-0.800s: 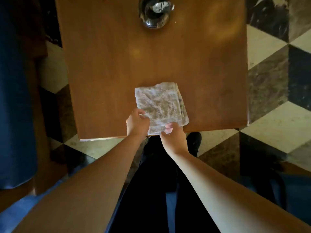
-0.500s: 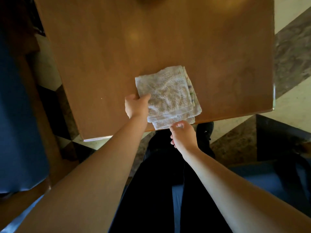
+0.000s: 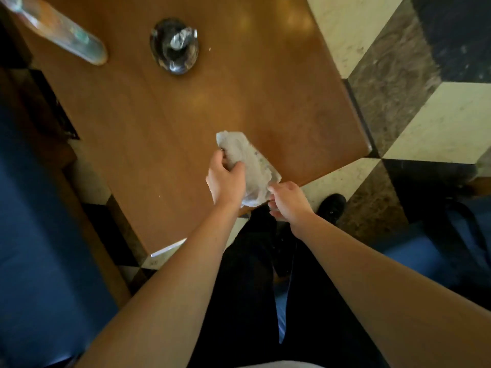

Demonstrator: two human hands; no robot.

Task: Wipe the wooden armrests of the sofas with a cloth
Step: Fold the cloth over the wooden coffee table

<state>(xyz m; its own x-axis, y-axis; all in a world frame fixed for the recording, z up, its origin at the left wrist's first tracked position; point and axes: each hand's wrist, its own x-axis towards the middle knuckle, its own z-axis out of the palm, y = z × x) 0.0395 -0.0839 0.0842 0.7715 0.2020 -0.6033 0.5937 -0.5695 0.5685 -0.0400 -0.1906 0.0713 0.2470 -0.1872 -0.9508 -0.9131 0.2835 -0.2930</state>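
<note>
left hand [image 3: 225, 179] now grips the cloth [image 3: 249, 166], bunched and lifted off the worktop [image 3: 186, 115]. right hand [image 3: 288, 201] pinches its near edge. pickup complete; armrests remain unwiped

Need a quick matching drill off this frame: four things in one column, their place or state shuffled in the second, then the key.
Things
1. cloth
2. glass ashtray
3. bottle
4. black shoe

Place or state
A. lying on its side at the table's far left corner
B. on the checkered floor, just off the table's near edge
C. bunched in the left hand, its near end at the right hand
D. standing on the wooden table, crumpled foil inside

Pairs: 1-C, 2-D, 3-A, 4-B
</note>
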